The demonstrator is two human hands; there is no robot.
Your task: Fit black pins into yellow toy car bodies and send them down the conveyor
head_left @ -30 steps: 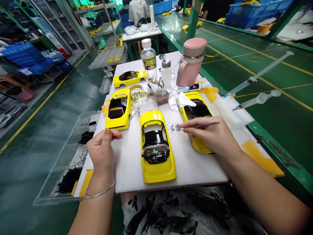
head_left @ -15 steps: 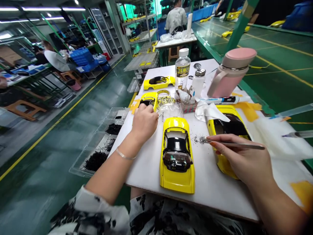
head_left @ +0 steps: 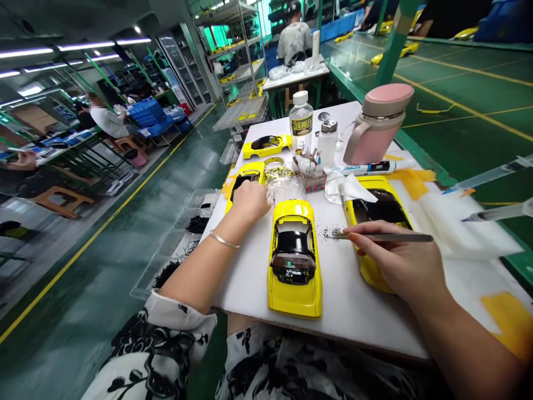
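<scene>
A white worktop (head_left: 250, 291) stands on a green floor (head_left: 120, 261). Nearest, a yellow car body (head_left: 295, 300) points lengthwise away. To its right, the right hand (head_left: 410, 264) has fingers pinched on metal tweezers (head_left: 400, 238), long axis sideways, tips among black specks (head_left: 332, 232) just left of the fingertips. The left hand (head_left: 250, 201) is farther from them, beyond the car body's left side; its grip cannot be told.

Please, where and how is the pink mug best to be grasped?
I would grip the pink mug by its handle, from its left, near side: the handle sticks out that way, and the body is wide. Mind the jar just left.
</scene>
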